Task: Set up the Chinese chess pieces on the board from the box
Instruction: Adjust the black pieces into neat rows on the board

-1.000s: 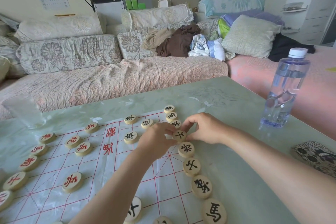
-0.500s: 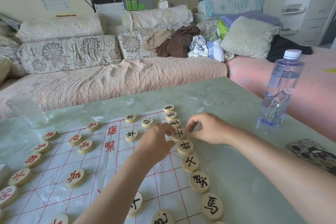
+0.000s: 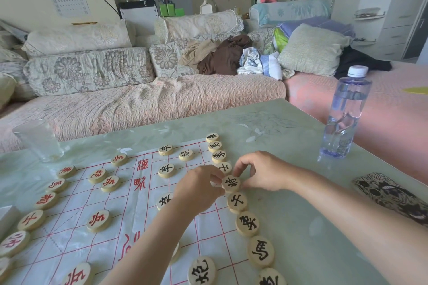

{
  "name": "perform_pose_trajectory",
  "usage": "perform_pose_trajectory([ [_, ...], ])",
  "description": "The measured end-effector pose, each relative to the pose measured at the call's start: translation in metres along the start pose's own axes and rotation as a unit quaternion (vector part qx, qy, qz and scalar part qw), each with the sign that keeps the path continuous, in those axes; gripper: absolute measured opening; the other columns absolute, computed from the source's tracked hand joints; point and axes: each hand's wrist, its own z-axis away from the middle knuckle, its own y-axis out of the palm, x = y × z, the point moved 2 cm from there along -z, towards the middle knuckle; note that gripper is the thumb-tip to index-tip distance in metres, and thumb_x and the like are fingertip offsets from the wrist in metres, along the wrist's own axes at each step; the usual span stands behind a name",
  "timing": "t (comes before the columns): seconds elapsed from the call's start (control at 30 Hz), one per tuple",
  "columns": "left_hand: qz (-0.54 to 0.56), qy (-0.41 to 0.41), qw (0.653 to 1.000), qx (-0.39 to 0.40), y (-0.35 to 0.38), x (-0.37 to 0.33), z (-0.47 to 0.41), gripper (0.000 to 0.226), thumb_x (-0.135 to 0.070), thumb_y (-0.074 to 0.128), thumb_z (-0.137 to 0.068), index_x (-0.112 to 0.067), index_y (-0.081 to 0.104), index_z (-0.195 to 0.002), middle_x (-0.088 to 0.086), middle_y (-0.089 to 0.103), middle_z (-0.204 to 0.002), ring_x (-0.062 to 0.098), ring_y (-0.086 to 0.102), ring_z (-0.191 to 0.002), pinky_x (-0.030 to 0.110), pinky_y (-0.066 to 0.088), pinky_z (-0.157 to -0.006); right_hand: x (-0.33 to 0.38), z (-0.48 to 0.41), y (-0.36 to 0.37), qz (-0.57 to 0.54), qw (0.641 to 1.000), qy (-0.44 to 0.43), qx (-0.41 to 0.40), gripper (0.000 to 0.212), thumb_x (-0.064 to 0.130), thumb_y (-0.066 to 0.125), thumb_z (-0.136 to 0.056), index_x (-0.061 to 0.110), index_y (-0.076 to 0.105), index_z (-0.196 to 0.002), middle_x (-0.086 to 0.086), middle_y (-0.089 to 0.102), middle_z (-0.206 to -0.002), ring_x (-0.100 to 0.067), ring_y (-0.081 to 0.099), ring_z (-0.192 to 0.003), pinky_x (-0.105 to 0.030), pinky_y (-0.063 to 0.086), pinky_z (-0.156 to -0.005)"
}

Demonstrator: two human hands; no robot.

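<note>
A white plastic board sheet (image 3: 69, 233) with red lines lies on the pale green table. Red-lettered wooden pieces (image 3: 98, 220) stand along its left side. Black-lettered pieces (image 3: 247, 223) form a column down its right edge. Both hands meet at the black general piece (image 3: 231, 183) in that column. My left hand (image 3: 199, 190) touches its left edge with curled fingertips. My right hand (image 3: 261, 171) pinches its right edge with thumb and fingers. The piece rests on the board between a black advisor piece (image 3: 225, 167) behind and another (image 3: 237, 202) in front.
A clear water bottle (image 3: 345, 113) stands at the table's right edge. A phone in a patterned case (image 3: 391, 196) lies to the right of my forearm. A frosted glass (image 3: 39, 140) stands far left, and a white box corner (image 3: 7, 217) shows at the left edge. A sofa runs behind the table.
Both hands left the black advisor piece and shifted one piece nearer to me, onto the general piece. The right hand opened briefly in between.
</note>
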Motion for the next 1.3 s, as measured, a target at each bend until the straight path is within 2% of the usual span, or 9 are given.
perform_pose_trajectory([
  [0.1,0.005,-0.003,1.0,0.003,-0.001,0.0,0.001,0.027,-0.024,0.075,-0.077,-0.035,0.064,-0.099,-0.023,0.069,-0.092,0.007,0.062,-0.08,0.032,0.054,-0.077,0.002,0.001,0.002,-0.005,1.0,0.003,-0.004,0.023,0.026,0.083,-0.078,0.031,0.071,-0.097,0.041,0.056,-0.061,0.008,0.053,-0.055,-0.008,0.036,-0.048],
  [0.23,0.002,0.002,1.0,-0.002,-0.004,0.0,0.006,0.033,-0.025,0.074,-0.079,-0.033,0.061,-0.109,-0.02,0.065,-0.1,0.009,0.062,-0.087,0.033,0.054,-0.082,0.003,0.004,-0.002,-0.008,1.0,-0.001,-0.023,0.025,0.029,0.082,-0.078,0.037,0.067,-0.096,0.02,0.068,-0.099,0.017,0.053,-0.063,-0.008,0.037,-0.056],
  [0.43,-0.023,0.004,1.0,-0.002,-0.004,-0.007,0.026,0.017,-0.029,0.068,-0.082,-0.033,0.064,-0.098,-0.02,0.063,-0.087,0.009,0.061,-0.085,0.031,0.054,-0.078,0.009,0.025,-0.01,0.018,1.0,0.009,-0.012,0.019,0.015,0.076,-0.081,0.031,0.07,-0.091,0.045,0.052,-0.062,0.005,0.048,-0.052,-0.01,0.039,-0.053],
  [0.6,-0.022,-0.038,0.999,0.018,0.004,-0.011,0.039,0.016,-0.031,0.063,-0.08,-0.036,0.064,-0.095,-0.02,0.066,-0.084,0.011,0.063,-0.085,0.031,0.055,-0.078,0.009,0.038,-0.001,0.018,1.0,0.007,0.02,0.017,0.013,0.073,-0.082,0.023,0.074,-0.096,0.043,0.05,-0.054,0.008,0.047,-0.047,-0.008,0.035,-0.047],
  [0.77,0.001,-0.058,0.998,0.023,0.008,-0.013,0.043,0.021,-0.029,0.066,-0.079,-0.039,0.062,-0.097,-0.023,0.068,-0.086,0.012,0.064,-0.087,0.034,0.057,-0.077,0.01,0.043,0.006,-0.006,1.0,-0.005,0.014,0.017,0.019,0.079,-0.083,0.028,0.073,-0.097,0.043,0.053,-0.056,0.019,0.051,-0.056,-0.004,0.035,-0.05],
  [0.9,0.004,-0.032,0.999,-0.008,0.006,-0.015,0.044,0.022,-0.025,0.062,-0.083,-0.036,0.062,-0.102,-0.021,0.069,-0.088,0.01,0.064,-0.085,0.035,0.057,-0.076,0.006,0.038,0.012,-0.011,1.0,-0.001,0.007,0.031,0.023,0.085,-0.074,0.034,0.071,-0.099,0.026,0.068,-0.086,0.013,0.054,-0.063,-0.012,0.041,-0.057],
  [1.03,0.0,-0.026,1.0,-0.014,0.004,-0.013,0.045,0.027,-0.02,0.057,-0.086,-0.034,0.061,-0.108,-0.02,0.068,-0.092,0.011,0.063,-0.085,0.036,0.057,-0.074,0.003,0.033,0.015,0.0,1.0,0.006,0.02,0.035,0.025,0.087,-0.073,0.036,0.068,-0.1,0.019,0.068,-0.087,0.012,0.053,-0.064,-0.018,0.043,-0.062],
  [1.17,-0.011,-0.016,1.0,0.004,0.004,-0.01,0.045,0.031,-0.021,0.063,-0.085,-0.035,0.058,-0.111,-0.02,0.063,-0.097,0.011,0.06,-0.081,0.035,0.056,-0.077,0.005,0.033,0.013,0.003,1.0,-0.004,0.018,0.032,0.021,0.085,-0.075,0.037,0.068,-0.097,0.025,0.067,-0.085,0.015,0.053,-0.064,-0.009,0.037,-0.057],
  [1.3,-0.003,-0.015,1.0,0.01,0.004,-0.012,0.045,0.029,-0.02,0.06,-0.085,-0.037,0.057,-0.109,-0.022,0.066,-0.091,0.009,0.061,-0.081,0.032,0.056,-0.075,0.01,0.034,0.012,0.02,1.0,-0.004,0.02,0.029,0.018,0.084,-0.076,0.03,0.071,-0.099,0.047,0.051,-0.062,0.005,0.052,-0.058,-0.008,0.037,-0.053],
])
